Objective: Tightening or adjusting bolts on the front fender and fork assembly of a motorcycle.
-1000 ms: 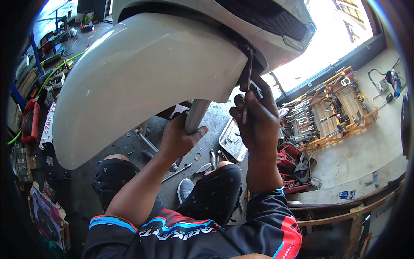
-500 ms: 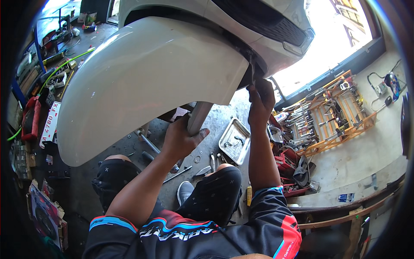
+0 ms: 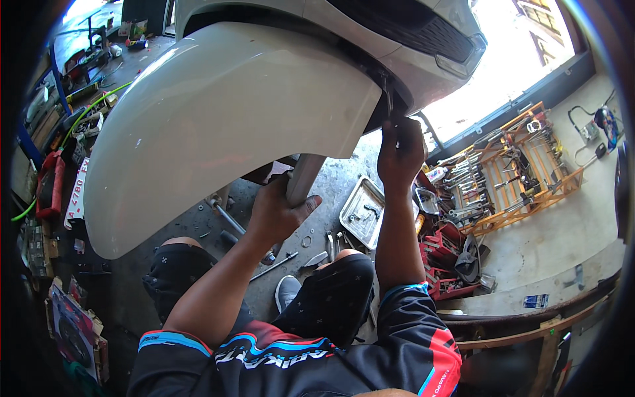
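Note:
A large pale grey-white fender curves across the view, against a white vehicle front with a dark grille. Below the fender's lower edge my left hand is closed around a grey strut, its thumb on the near side. My right hand is raised beside the fender's right corner, fingers wrapped round a slim metal tool. The tool's upper end reaches into the dark gap between fender and vehicle. Its exact kind, and what it touches there, cannot be made out.
A metal tray with small parts lies on the floor between my arms. Several wrenches are near my knee. At right stand an orange tool rack and a red toolbox. A red-and-black case lies left.
My right hand has turned at the wrist, tilting slightly on the tool. The left hand keeps its hold on the strut. The whole view has shifted a little.

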Motion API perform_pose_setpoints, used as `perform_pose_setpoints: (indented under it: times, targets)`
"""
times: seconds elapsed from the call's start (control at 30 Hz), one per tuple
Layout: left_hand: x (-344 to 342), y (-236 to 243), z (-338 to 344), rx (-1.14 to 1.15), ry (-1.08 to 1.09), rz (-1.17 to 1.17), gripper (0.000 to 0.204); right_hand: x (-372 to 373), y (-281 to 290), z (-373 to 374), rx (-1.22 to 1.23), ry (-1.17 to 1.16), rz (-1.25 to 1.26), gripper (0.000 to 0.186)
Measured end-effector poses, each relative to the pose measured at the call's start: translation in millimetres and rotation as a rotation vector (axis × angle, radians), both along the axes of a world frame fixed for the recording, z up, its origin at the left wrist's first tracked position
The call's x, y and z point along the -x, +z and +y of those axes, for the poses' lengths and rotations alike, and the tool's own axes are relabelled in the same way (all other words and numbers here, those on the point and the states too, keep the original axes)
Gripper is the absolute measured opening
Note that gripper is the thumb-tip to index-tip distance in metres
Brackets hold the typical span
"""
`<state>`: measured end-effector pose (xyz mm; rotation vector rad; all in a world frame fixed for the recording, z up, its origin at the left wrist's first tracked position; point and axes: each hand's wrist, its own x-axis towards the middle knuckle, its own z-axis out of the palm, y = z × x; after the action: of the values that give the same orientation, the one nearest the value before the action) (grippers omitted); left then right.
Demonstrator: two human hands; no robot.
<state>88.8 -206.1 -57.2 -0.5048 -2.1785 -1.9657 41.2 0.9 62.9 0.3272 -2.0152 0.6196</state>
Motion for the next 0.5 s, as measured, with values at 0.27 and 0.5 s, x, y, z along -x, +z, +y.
perform_pose_setpoints:
  times: [0.27, 0.5]
  targets:
    - [-0.5, 1.0, 0.8, 0.0, -0.023, -0.044, 0.051, -23.6, 6.4, -36.8, 0.524, 0.189, -0.289, 0.017]
    - [-0.8, 2.2, 1.5, -0.002, -0.027, -0.058, 0.05, -47.2, 27.9, -50.2, 0.93, 0.677, -0.534, 0.028]
